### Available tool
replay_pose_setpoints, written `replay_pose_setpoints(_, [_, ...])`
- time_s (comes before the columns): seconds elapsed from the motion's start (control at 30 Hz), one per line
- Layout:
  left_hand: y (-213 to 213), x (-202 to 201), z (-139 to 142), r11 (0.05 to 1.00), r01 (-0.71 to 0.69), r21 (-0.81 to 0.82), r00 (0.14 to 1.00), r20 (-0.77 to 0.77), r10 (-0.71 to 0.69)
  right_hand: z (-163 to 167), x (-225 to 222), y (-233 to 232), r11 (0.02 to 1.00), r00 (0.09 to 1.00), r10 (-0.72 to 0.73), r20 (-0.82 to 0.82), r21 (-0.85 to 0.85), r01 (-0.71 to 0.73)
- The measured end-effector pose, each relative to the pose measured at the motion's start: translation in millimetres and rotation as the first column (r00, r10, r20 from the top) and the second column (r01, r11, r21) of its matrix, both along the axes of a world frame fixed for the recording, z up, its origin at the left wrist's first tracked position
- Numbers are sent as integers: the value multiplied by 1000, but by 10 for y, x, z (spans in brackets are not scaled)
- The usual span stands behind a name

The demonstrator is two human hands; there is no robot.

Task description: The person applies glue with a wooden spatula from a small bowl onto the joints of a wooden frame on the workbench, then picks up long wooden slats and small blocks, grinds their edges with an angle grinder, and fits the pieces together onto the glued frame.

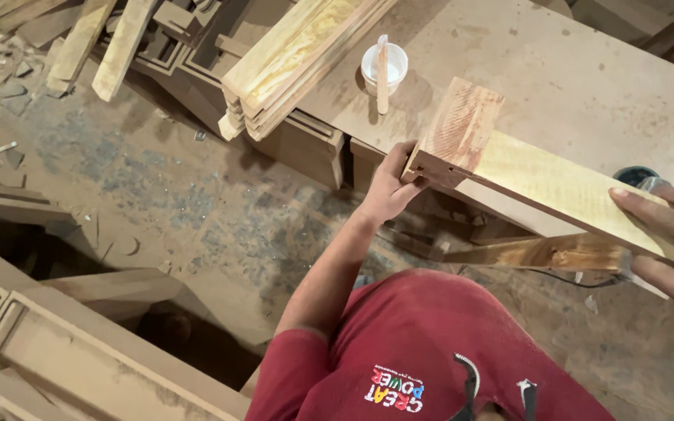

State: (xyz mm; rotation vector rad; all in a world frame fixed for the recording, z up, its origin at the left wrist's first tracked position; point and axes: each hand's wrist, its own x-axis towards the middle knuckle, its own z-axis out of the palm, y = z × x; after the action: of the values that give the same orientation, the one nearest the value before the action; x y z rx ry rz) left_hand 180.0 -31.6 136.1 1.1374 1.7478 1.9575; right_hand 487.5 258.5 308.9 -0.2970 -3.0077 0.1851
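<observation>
Gripping the grooved end of the yellow plank (532, 175) with my left hand (388, 191), fingers curled and pinching its edge, I press my right hand (668, 234) with fingers spread flat on the far end. It hangs off the surface (571, 78), above the dusty floor (157, 195). If my left pinch slips, the plank could tip and swing into the white glue cup (384, 66) behind it.
</observation>
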Motion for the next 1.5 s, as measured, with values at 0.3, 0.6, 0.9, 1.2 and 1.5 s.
replay_pose_setpoints(0.3, [18,3,6,988,91,126,991,83,-102,-233,42,338,1000,995,-18,102,7,18])
replay_pose_setpoints(0.6, [178,40,18,959,-94,266,995,14,94,59,-161,-17,976,985,154,75,147,-163])
replay_pose_setpoints(0.9, [161,-2,38,943,-59,326,996,82,34,217,-381,-112,980,965,40,258,181,-89])
replay_pose_setpoints(1.2, [-41,-237,278,991,84,102,994,-80,-76,-7,-265,151,986,968,57,244,139,-93])
replay_pose_setpoints(1.5, [-197,-654,2009,1000,0,-5,789,-614,-3,-1033,94,1050,574,661,646,381,327,-750])
